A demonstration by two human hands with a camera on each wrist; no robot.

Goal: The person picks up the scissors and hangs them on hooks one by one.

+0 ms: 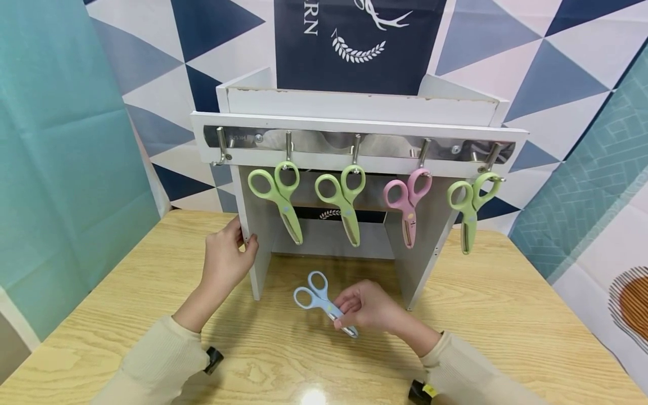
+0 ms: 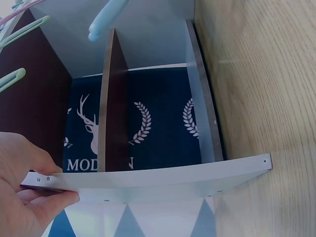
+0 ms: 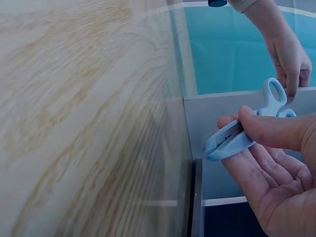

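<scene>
Blue scissors (image 1: 317,297) are pinched at the blade end by my right hand (image 1: 368,306), handles pointing up and left, in front of the white shelf unit (image 1: 364,107). In the right wrist view the thumb presses the scissors (image 3: 232,140) against the fingers. My left hand (image 1: 228,256) grips the front edge of the unit's left side panel (image 2: 163,182), thumb on one face and fingers on the other. Above, green scissors (image 1: 283,205), a second green pair (image 1: 349,211), pink scissors (image 1: 409,208) and a green pair at the right (image 1: 469,211) hang from hooks.
A metal hook rail (image 1: 314,140) runs across the unit's front; its leftmost hook (image 1: 221,143) carries nothing. The unit stands on a wooden table (image 1: 283,365). A patterned cloth (image 1: 152,62) covers the back, and a teal cloth (image 1: 66,140) hangs at the left.
</scene>
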